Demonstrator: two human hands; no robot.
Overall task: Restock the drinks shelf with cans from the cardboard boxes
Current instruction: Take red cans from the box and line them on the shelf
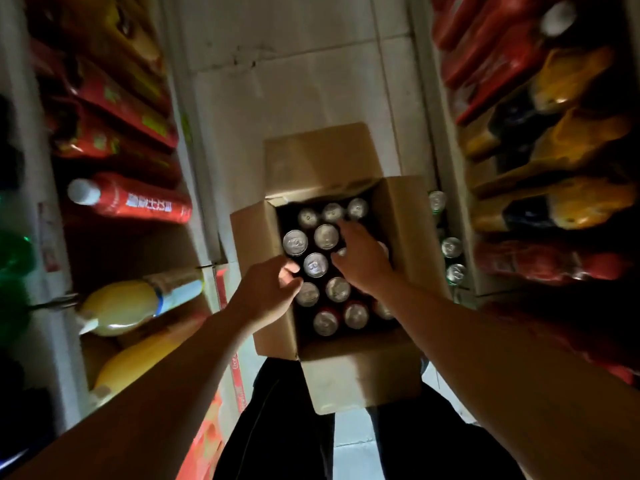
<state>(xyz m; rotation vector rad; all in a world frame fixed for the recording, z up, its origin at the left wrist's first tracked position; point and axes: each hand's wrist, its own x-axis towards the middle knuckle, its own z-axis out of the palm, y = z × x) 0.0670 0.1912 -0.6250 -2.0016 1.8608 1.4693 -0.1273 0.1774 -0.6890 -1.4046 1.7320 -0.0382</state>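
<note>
Nearest you are your own two forearms, reaching forward and down over your dark trousers point(277, 427) into the aisle. Your left hand point(268, 289) sits at the left wall of the cardboard box point(408, 230), fingers loosely curled over the edge by the can tops; whether it has hold of a can you cannot tell from here. Your right hand point(360, 258) is spread over the middle of the box, fingers fairly straight and lying across the tops, covering a can or two rather than clearly gripping one. It looks as though you are reaching in with both hands so as to lift two cans per trip.

The box stands open on the floor point(311, 98) between the shelves, its four flaps folded outward so the cans point(325, 236) can be taken straight up. About a dozen silver tops show, with more hidden under your right hand.

Just beyond the right flap, three shelved cans point(451, 247) stand upright in a line on the low right shelf, which is probably where the rest belong.

Further out, the left shelving holds a red bottle point(138, 200) and a yellow bottle point(121, 306) lying neck toward the aisle, and red and yellow packs fill the upper shelves on both sides.
</note>
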